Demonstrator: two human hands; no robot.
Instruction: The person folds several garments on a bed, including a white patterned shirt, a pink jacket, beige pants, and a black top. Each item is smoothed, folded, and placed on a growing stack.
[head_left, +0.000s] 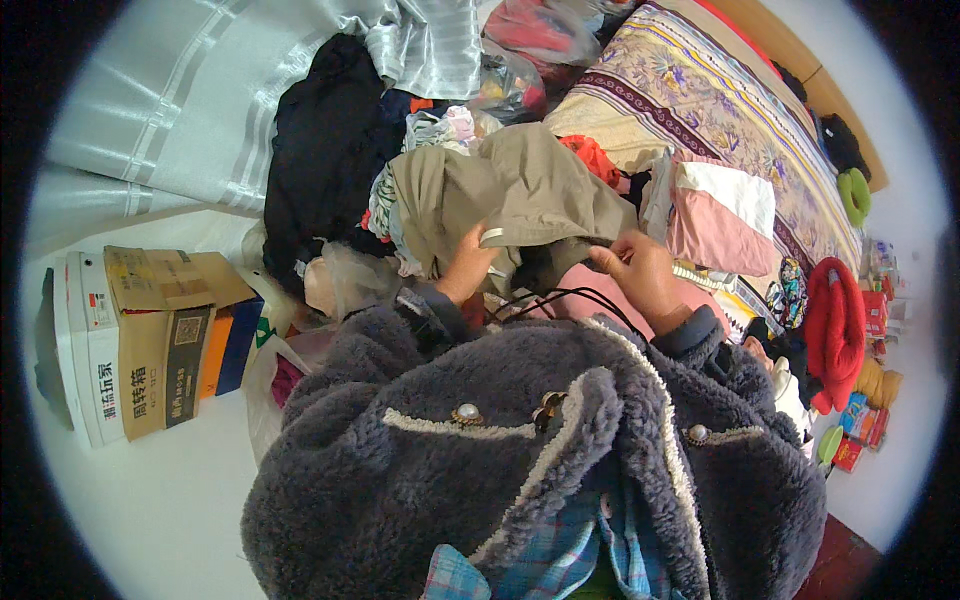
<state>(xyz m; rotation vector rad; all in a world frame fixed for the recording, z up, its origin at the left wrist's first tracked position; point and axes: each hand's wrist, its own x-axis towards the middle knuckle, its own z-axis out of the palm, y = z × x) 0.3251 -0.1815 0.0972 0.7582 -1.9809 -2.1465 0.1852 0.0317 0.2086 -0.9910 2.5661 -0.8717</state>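
A khaki-coloured cloth garment (525, 187) lies over a heap of clothes in front of me, its hemmed edge towards my body. My left hand (470, 262) grips that edge beside a small pale strip. At the same edge, further right, my right hand (637, 271) pinches the cloth between thumb and fingers. Dark fabric shows in the opening between the hands. Pink cloth (589, 300) lies below my right hand, and a folded pink-and-white garment (720, 217) is to its right. A large black garment (322, 157) lies to the left of the khaki one.
Cardboard boxes (161, 337) stand at the left. A patterned bedspread (697, 97) stretches to the upper right, with silvery curtain fabric (202, 97) at the upper left. Plastic bags (510, 79) of clothes lie beyond the heap. A red knitted item (834, 334) is at the right.
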